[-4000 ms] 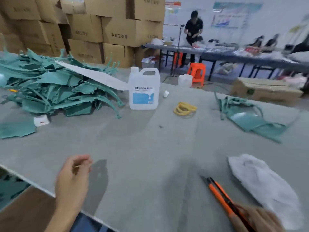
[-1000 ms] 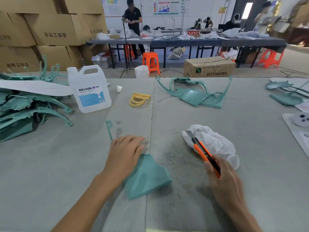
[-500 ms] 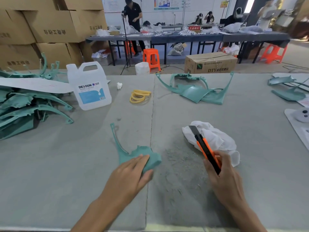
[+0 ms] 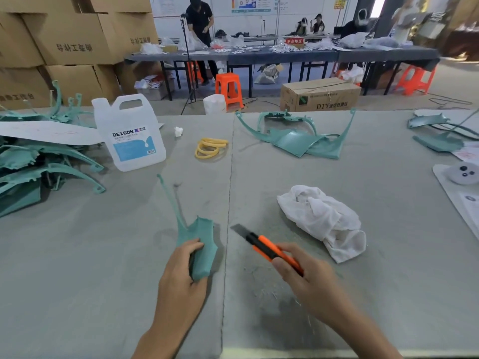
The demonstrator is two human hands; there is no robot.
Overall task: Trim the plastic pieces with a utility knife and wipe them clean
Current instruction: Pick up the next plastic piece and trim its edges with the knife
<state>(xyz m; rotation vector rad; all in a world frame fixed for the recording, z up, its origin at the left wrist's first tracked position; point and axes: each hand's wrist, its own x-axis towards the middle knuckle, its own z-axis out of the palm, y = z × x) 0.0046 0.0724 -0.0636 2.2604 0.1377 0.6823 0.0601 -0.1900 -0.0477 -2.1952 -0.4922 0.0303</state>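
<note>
The left hand point(image 4: 181, 275) grips the teal piece point(image 4: 203, 242) at lower centre, thumb curled over its near edge, its thin arm pointing up-left. The right hand point(image 4: 308, 283) is clamped on the knife point(image 4: 261, 246), blade apart from the piece. Half a second ago the left palm pressed the piece flat and the knife lay over the rag point(image 4: 324, 218). Bare table point(image 4: 77, 255) lies to the left; its near edge runs along the bottom.

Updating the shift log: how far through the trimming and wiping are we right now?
Likely done: a few teal pieces set apart farther back, though I cannot confirm they are trimmed. In hand: the left hand grips one teal piece; the right hand holds the utility knife, blade out, apart from the piece. Left: the large pile at the left, and wiping; the white cloth lies unheld.
</note>
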